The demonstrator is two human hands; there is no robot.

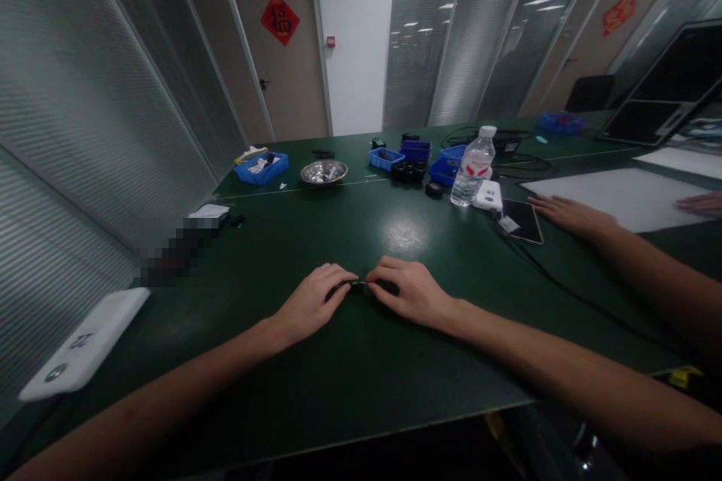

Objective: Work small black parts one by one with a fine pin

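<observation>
Head view showed the left hand (309, 302) and right hand (416, 291) pinching a small dark thing (356, 285) between them, at the bench's (316, 391) near middle. Work looked started, not finished; how much was left, I couldn't tell.

Between the left hand (310, 302) and right hand (414, 291) is a part (356, 285); behind, a bowl (324, 181) stands left of a bottle (474, 167).

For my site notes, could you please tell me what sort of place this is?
Probably an office-like workroom, judging by the blind-covered glass partition, the long green table and a small blue tray.
</observation>
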